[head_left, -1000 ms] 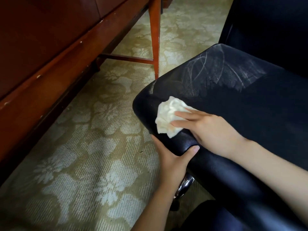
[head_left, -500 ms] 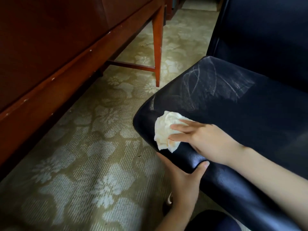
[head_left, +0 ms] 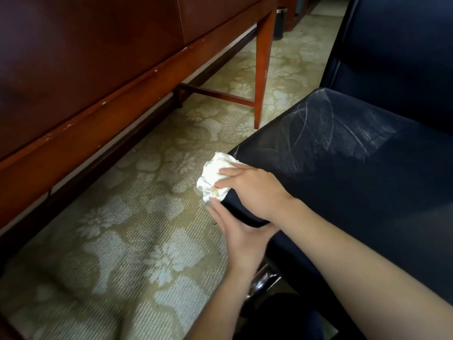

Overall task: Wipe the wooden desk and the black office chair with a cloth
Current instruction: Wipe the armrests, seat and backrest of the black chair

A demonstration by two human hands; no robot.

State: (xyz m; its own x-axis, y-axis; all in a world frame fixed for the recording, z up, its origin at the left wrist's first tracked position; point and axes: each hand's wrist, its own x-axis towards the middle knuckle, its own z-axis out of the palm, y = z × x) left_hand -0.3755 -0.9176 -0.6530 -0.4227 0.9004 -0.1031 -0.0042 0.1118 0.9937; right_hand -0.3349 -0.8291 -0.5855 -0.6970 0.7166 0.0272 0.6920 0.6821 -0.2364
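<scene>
The black office chair takes up the right side, its seat (head_left: 343, 168) streaked with pale dust marks and its backrest (head_left: 404, 45) rising behind. A crumpled white cloth (head_left: 210, 177) lies on the seat's front left corner. My right hand (head_left: 252, 190) presses it there with fingers laid over it and draped across the corner's edge. Just below, my left hand (head_left: 237, 231) cups the same corner from underneath and holds the seat's edge. The wooden desk (head_left: 98, 69) runs along the left, reddish brown, with chipped edges.
A slim desk leg (head_left: 262, 69) with a crossbar stands on the floral carpet (head_left: 122, 241) just beyond the seat corner. The chair's chrome base (head_left: 262, 280) shows under the seat. A dark bin (head_left: 279, 23) stands far back.
My right hand has slid the cloth from the top of the seat down onto its front left corner edge. My left hand stays under that corner.
</scene>
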